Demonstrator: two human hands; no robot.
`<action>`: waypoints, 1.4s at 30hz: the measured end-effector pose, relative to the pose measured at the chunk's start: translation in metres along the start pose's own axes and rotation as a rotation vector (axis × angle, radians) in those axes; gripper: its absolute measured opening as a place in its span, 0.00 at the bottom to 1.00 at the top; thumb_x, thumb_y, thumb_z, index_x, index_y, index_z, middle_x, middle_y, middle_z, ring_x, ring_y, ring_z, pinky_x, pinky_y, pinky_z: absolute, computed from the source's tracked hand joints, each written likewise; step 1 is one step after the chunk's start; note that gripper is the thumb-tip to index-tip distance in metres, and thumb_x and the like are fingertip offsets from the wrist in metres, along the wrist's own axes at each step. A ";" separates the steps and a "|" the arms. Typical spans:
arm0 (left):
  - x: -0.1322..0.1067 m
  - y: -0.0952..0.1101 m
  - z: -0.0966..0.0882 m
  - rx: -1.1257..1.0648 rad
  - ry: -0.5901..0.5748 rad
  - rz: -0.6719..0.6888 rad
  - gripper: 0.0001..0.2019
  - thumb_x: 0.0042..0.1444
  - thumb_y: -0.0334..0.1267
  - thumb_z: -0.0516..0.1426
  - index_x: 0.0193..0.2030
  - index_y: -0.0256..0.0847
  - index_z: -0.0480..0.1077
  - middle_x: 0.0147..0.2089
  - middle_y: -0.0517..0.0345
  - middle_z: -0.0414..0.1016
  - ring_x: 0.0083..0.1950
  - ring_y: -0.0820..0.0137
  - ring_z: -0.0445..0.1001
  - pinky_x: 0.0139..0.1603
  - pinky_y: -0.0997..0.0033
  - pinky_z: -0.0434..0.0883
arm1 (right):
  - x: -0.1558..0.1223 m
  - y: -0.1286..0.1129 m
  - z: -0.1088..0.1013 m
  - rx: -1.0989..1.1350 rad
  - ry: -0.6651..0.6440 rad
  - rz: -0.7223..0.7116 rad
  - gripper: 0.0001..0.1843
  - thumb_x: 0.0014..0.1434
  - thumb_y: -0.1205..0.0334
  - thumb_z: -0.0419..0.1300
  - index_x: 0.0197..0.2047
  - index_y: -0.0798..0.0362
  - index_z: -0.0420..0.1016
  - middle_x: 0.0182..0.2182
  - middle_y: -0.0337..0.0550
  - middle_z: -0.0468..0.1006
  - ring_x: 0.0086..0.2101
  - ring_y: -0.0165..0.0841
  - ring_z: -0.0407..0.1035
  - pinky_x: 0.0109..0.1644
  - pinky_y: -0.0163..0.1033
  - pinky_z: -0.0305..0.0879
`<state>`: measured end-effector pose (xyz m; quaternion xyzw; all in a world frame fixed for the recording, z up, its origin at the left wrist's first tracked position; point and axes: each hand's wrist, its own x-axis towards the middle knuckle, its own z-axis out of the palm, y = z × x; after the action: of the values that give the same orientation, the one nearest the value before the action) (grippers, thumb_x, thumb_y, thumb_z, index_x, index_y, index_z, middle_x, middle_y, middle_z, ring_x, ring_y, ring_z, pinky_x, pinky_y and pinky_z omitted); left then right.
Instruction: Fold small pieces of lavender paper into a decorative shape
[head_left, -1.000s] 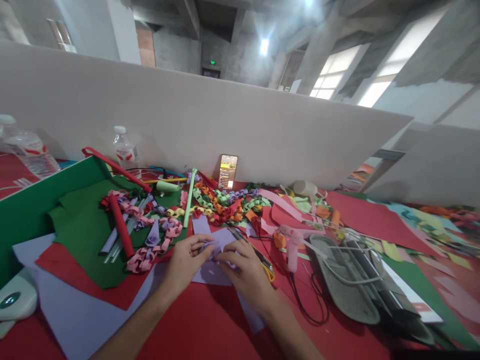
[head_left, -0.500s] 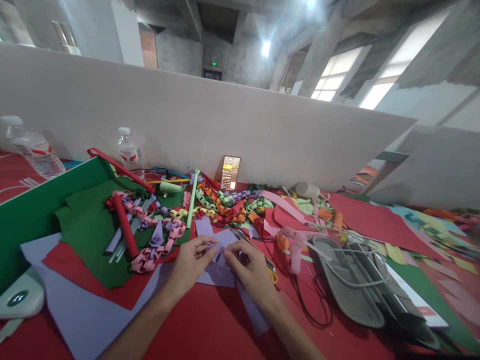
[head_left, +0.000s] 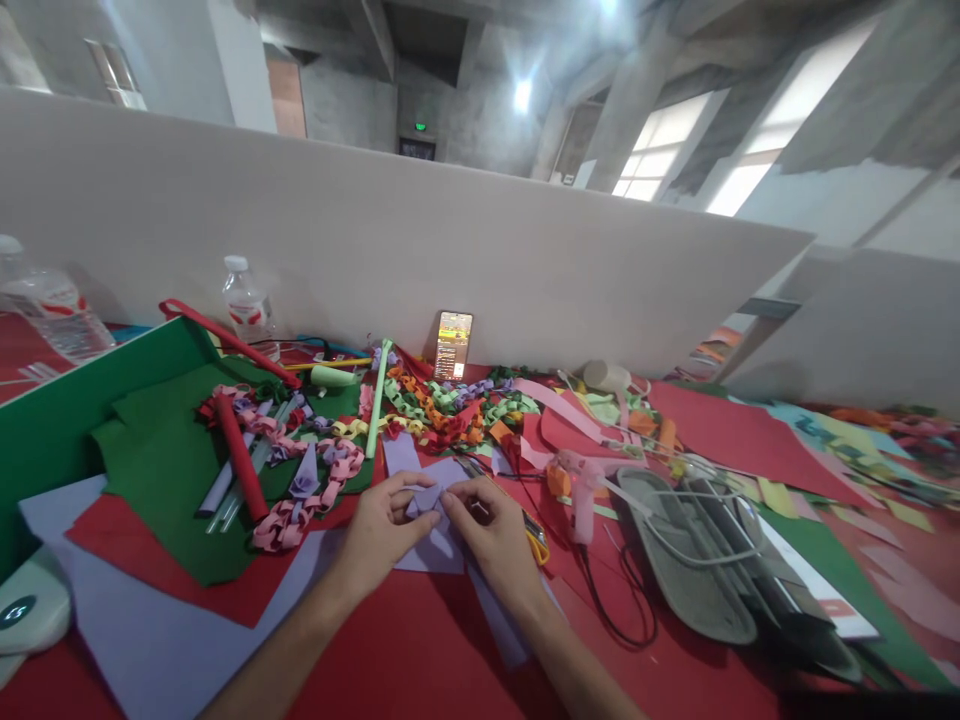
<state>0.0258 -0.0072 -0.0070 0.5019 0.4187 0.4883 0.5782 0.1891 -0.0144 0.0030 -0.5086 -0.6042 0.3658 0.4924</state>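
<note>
A small piece of purple paper (head_left: 427, 499) is pinched between my two hands, above a larger purple sheet (head_left: 431, 556) on the red table. My left hand (head_left: 391, 522) grips its left side with thumb and fingers. On the other side, my right hand (head_left: 480, 520) holds it between thumb and index finger. The exact fold of the paper is hard to make out. Just right of my right hand lies a yellow utility knife (head_left: 537, 541), partly hidden by the hand. A purple strip (head_left: 499, 620) lies under my right wrist.
Paper chains (head_left: 442, 405) in several colours spread behind my hands. A pink glue gun (head_left: 583, 495) with a black cord stands to the right, beside a grey case (head_left: 679, 575). A phone (head_left: 454, 345) leans on the white partition (head_left: 480, 250). Left are a green box (head_left: 45, 430) and water bottles (head_left: 247, 305).
The small purple paper has turned between my fingers and now shows a flatter, wider face. The whole view has shifted slightly, with things sitting a little further left.
</note>
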 end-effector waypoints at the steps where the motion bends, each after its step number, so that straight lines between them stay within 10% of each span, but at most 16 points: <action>1: 0.000 0.000 0.000 0.000 0.004 -0.004 0.19 0.48 0.39 0.67 0.46 0.38 0.72 0.20 0.73 0.58 0.22 0.78 0.57 0.23 0.79 0.55 | 0.000 0.000 0.000 -0.003 -0.008 0.001 0.15 0.60 0.50 0.64 0.34 0.54 0.79 0.30 0.43 0.76 0.32 0.35 0.69 0.35 0.38 0.66; 14: 0.037 0.005 -0.004 -0.077 0.038 0.059 0.19 0.44 0.38 0.71 0.43 0.36 0.76 0.36 0.54 0.83 0.35 0.69 0.79 0.37 0.74 0.74 | 0.038 0.004 0.006 0.117 0.038 -0.040 0.14 0.56 0.51 0.67 0.31 0.54 0.79 0.27 0.42 0.78 0.29 0.34 0.70 0.34 0.37 0.66; 19: 0.067 0.003 -0.011 -0.138 0.086 0.066 0.22 0.46 0.46 0.71 0.45 0.36 0.78 0.39 0.50 0.85 0.35 0.67 0.81 0.36 0.73 0.76 | 0.071 0.014 0.023 0.171 0.087 -0.065 0.15 0.59 0.49 0.63 0.33 0.54 0.76 0.26 0.40 0.74 0.28 0.31 0.66 0.33 0.35 0.63; 42: 0.071 0.005 -0.005 -0.143 0.126 -0.017 0.17 0.52 0.48 0.67 0.42 0.36 0.79 0.36 0.51 0.85 0.36 0.64 0.82 0.39 0.70 0.77 | 0.073 0.019 0.023 0.223 0.040 -0.048 0.10 0.61 0.55 0.63 0.34 0.53 0.75 0.29 0.39 0.72 0.30 0.32 0.65 0.35 0.35 0.63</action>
<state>0.0329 0.0638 -0.0025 0.4241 0.4224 0.5427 0.5893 0.1716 0.0626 -0.0040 -0.4431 -0.5617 0.4086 0.5667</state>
